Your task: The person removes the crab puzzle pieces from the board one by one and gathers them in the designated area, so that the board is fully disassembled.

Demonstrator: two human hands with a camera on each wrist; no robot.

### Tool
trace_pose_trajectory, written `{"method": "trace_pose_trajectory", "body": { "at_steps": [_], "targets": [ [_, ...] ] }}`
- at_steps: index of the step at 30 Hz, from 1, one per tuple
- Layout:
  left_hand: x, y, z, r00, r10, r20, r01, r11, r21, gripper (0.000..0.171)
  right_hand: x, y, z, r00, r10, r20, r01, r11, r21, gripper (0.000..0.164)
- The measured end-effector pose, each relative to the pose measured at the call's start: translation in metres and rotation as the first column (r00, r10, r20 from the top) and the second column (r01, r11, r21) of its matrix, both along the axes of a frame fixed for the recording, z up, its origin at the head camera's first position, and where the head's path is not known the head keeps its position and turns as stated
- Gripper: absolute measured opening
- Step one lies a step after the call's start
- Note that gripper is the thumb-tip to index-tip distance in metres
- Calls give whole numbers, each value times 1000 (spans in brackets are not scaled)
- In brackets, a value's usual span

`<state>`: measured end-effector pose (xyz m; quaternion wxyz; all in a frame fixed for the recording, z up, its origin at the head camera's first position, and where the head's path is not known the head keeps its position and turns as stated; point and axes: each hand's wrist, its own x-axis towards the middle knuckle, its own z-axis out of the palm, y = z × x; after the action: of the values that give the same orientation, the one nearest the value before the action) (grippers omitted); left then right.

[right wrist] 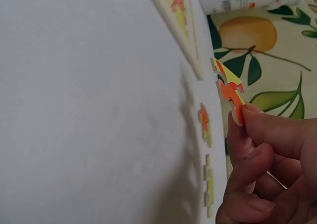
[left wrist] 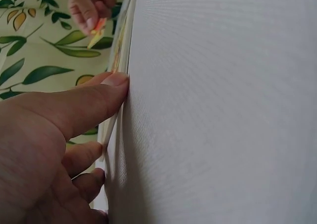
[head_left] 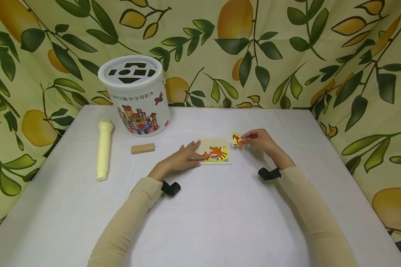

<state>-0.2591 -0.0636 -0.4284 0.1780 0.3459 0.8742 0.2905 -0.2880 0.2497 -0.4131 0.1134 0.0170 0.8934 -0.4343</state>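
A square wooden puzzle board (head_left: 209, 142) lies on the table, its lower part filled with a red-orange animal picture on yellow (head_left: 218, 152); its upper part shows bare wood. Spread over the board's left side, my left hand (head_left: 181, 157) rests its fingers on it, the thumb at the near edge in the left wrist view. To the right of the board, my right hand (head_left: 260, 141) pinches a yellow and orange puzzle piece (right wrist: 231, 92) between thumb and fingers, above the table. Two loose puzzle pieces, one orange (right wrist: 204, 122) and one yellow (right wrist: 209, 184), lie below that hand.
Left of the board are a small wooden block (head_left: 142, 148) and a pale yellow tube-shaped object (head_left: 104, 150). A white bucket (head_left: 137, 107) with shaped holes in its lid stands behind them. A patterned curtain (head_left: 194, 55) hangs along the table's back.
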Motion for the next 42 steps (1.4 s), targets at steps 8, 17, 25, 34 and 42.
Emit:
{"method": "trace_pose_trajectory", "body": {
  "at_steps": [8, 17, 25, 34, 42],
  "targets": [
    [1, 0, 1, 1000, 12, 8, -12, 1000, 2, 37, -2, 5, -15, 999, 38, -13, -37, 997, 61, 22],
    [1, 1, 1, 1000, 7, -1, -7, 1000, -10, 36, 0, -3, -18, 994, 50, -102, -32, 985, 172, 18],
    [0, 0, -1, 1000, -2, 0, 2, 1000, -7, 37, 3, -23, -10, 992, 85, -96, -72, 989, 132, 17],
    [-3, 1, 5, 1000, 17, -10, -17, 1000, 1, 35, -3, -67, 4, 959, 255, -122, -235, 959, 156, 19],
    [9, 2, -3, 1000, 11, -7, -11, 1000, 0, 35, 8, -86, -5, 938, 328, -114, -305, 934, 184, 22]
  ]
}}
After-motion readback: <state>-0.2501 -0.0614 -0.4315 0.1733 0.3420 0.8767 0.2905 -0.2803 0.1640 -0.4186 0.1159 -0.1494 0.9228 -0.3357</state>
